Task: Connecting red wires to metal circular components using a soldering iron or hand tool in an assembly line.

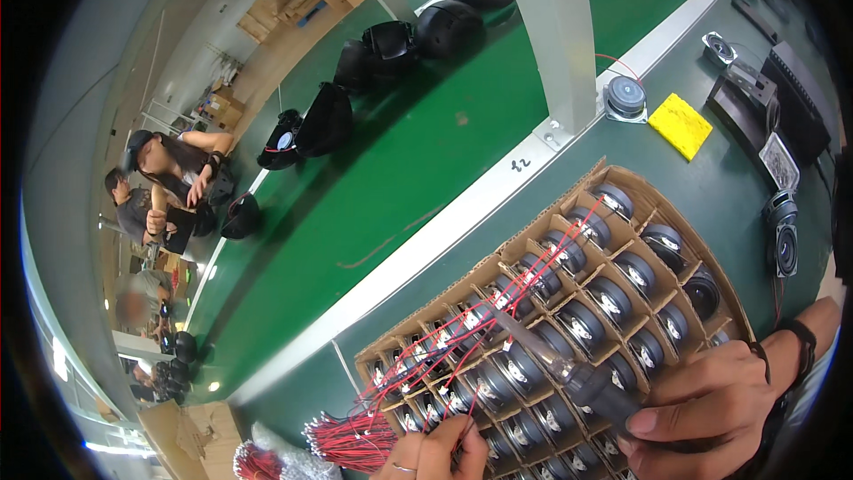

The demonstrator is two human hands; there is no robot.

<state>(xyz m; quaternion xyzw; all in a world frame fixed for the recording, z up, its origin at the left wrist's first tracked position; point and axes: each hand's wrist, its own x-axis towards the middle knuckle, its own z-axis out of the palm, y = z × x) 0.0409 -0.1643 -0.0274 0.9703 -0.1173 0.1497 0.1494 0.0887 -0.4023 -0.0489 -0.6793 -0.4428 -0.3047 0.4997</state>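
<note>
Factory-floor scene: a dark green worktop (711,196) runs beside a long green conveyor belt (400,160), along which black rounded housings (449,27) sit in a line, and at the far end of that belt other people (173,173) work over similar housings. On the worktop lies a cardboard tray (622,180) split by dividers into cells, each cell holding a small round speaker (582,329) with red and black wires (498,311) trailing across the tray's near-left part. At the tray's near-right corner the person's right hand (711,409), a dark band on its wrist, is closed around the dark handle of a soldering iron (569,369) whose slim tip reaches in over the speakers near the tray's middle. At the tray's near edge the left hand (440,455) has its fingertips pinched together on thin wires just above the speakers. Just left of the tray's near corner lies a bundle of red and black wire leads (351,440). Beyond the tray's far-right corner sit a yellow sponge (680,126), a loose round speaker (625,98) and dark boxy equipment (769,98). A grey post (555,36) stands on the belt's pale rail beyond the tray
</note>
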